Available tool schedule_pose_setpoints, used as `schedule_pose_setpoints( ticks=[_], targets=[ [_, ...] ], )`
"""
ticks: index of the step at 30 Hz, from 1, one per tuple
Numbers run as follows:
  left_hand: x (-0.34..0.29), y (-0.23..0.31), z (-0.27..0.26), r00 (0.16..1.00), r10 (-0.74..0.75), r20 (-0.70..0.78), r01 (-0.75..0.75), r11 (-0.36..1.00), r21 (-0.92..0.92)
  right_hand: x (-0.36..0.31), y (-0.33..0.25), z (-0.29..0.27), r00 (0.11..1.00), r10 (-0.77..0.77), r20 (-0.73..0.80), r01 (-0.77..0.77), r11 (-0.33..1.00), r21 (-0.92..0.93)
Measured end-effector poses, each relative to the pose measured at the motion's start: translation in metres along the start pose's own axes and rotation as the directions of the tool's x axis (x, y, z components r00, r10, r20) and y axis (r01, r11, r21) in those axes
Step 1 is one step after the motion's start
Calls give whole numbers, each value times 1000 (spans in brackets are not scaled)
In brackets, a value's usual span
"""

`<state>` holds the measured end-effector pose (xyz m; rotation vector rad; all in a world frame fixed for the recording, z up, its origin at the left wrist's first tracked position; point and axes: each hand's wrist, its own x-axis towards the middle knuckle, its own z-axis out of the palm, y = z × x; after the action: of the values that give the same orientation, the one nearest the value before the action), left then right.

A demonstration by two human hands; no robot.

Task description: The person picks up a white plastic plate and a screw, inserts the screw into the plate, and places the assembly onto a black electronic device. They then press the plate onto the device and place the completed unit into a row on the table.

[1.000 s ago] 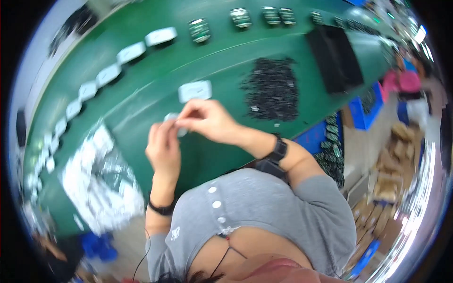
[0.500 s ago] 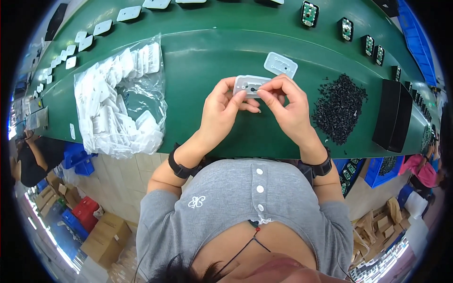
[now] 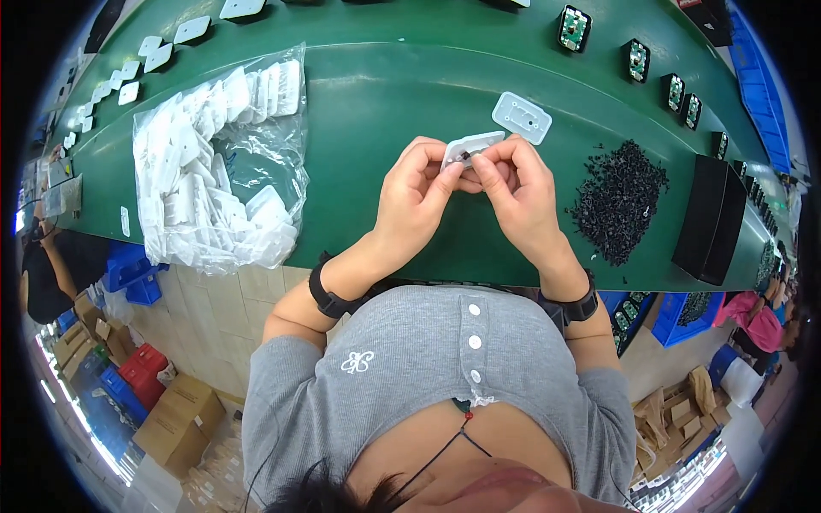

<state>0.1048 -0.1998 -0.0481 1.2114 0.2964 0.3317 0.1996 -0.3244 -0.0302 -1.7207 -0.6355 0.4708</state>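
Between my two hands, above the green table, a white plastic cover (image 3: 473, 143) is held tilted. My left hand (image 3: 416, 192) is closed on its left end, thumb on the inner face. My right hand (image 3: 519, 186) grips the right end, thumb and fingers pressed in close to a small black part (image 3: 466, 156) at the cover's middle. The fingertips partly hide that part. Just beyond my right hand a second white cover (image 3: 522, 118) lies flat, inner side up.
A clear plastic bag (image 3: 291, 162) full of white covers lies on the left. To the right are a heap of small black parts (image 3: 620, 201) and a black box (image 3: 711, 218). Black housings with green circuit boards (image 3: 575, 29) and more white covers (image 3: 192, 30) line the far side.
The cover in my hands has tipped from nearly face-up to a steeper slant, and my thumbs have come closer together. The whole view has shifted slightly.
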Motion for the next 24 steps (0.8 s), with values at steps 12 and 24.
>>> schedule_pose_setpoints(
  ticks=[12, 24],
  targets=[
    [-2, 1, -4, 964, 262, -45, -247, 947, 207, 1, 4, 13, 998, 15, 65, -16, 1000, 3],
    [-6, 2, -10, 991, 127, -41, -124, 991, 53, 1, 12, 15, 875, -484, 24, 448, 789, -422]
  ],
)
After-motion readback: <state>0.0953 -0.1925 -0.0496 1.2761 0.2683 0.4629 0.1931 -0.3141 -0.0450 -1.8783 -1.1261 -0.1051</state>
